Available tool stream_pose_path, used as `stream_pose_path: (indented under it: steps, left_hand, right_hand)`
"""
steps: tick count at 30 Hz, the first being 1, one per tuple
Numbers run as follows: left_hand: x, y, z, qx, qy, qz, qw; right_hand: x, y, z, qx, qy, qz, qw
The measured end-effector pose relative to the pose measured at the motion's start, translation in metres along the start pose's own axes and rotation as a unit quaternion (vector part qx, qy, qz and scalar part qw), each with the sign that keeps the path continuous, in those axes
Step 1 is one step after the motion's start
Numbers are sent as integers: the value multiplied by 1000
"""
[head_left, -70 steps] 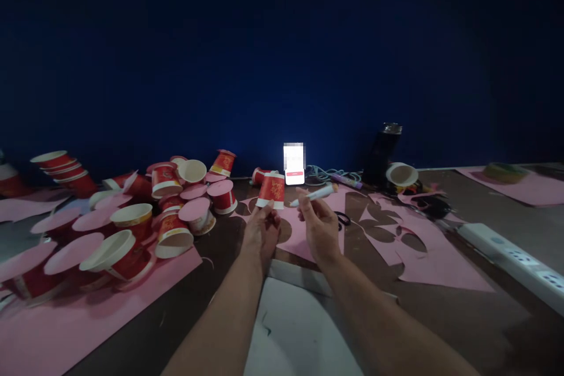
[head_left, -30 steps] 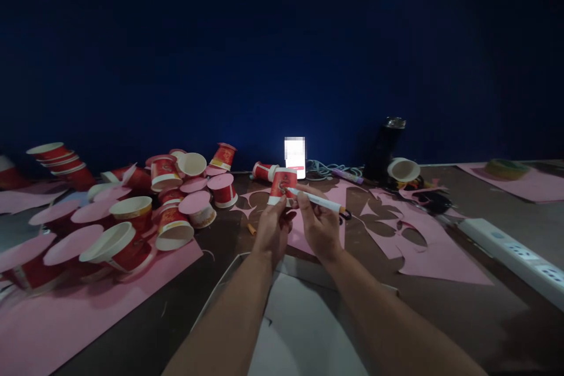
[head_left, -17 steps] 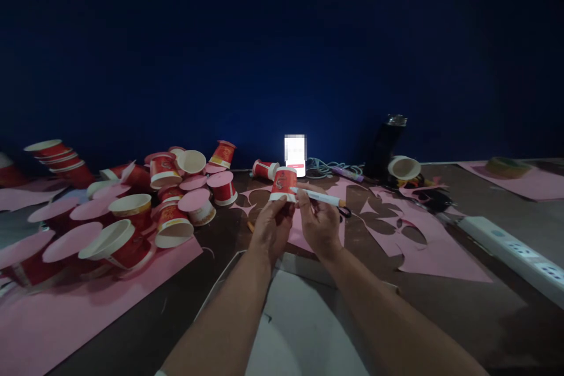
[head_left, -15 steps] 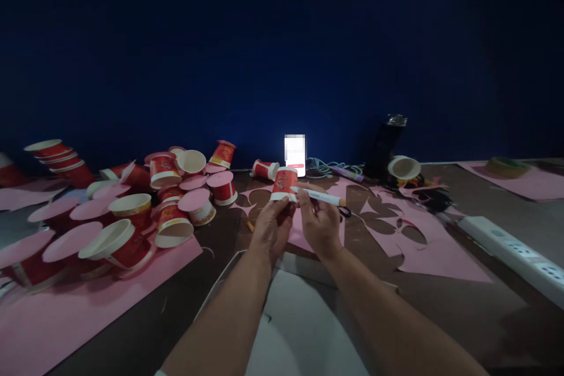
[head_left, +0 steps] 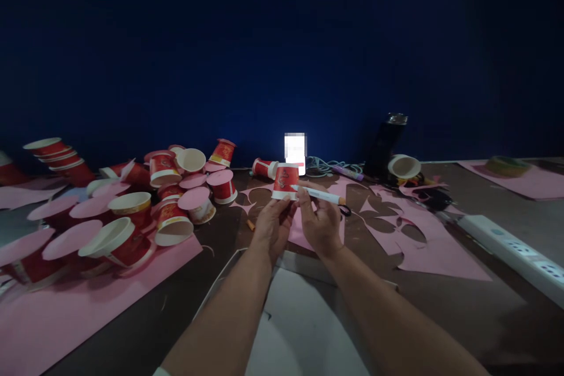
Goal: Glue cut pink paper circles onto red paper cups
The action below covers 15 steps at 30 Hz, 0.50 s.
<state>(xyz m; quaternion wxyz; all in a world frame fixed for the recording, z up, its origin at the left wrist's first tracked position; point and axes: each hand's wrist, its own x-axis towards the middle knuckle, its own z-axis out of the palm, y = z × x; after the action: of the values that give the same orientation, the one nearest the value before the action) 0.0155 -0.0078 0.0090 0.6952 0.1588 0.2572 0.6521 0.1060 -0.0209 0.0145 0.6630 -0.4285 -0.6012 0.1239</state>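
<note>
In the middle of the head view, a red paper cup (head_left: 285, 180) with a white rim at its lower edge is held upside down by my left hand (head_left: 274, 224). Those fingers are closed at the rim from below. My right hand (head_left: 321, 220) grips a white marker pen (head_left: 324, 194) with an orange end pointing right. The pen's tip is at the right side of the cup; whether it touches the wall I cannot tell. Dark markings show on the red side. Behind the cup a lit phone (head_left: 295, 150) stands upright, its lower part partly hidden.
On the left lie several red cups (head_left: 222, 187), many with pink paper discs, by a cup stack (head_left: 66, 164). Cut pink paper (head_left: 434, 255) spreads on the right near a white power strip (head_left: 515, 252). A dark bottle (head_left: 388, 141) and cables (head_left: 332, 167) are behind.
The cup has risen slightly and turned a little in my left hand, so its dark markings sit slightly differently. My right hand keeps the marker beside it.
</note>
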Motion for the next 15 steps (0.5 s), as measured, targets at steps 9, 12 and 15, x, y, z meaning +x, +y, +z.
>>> stream_pose_path:
  steps: [9, 12, 15]
  left_hand:
    - [3, -2, -4, 5, -23, 0, 1000]
    - [4, -3, -5, 4, -28, 2, 1000]
    - [4, -3, -6, 11, -37, 4, 999]
  right_hand:
    - [2, -3, -1, -63, 7, -26, 998]
    - [2, -1, -1, -73, 13, -30, 997]
    - [1, 3, -1, -76, 19, -37, 996]
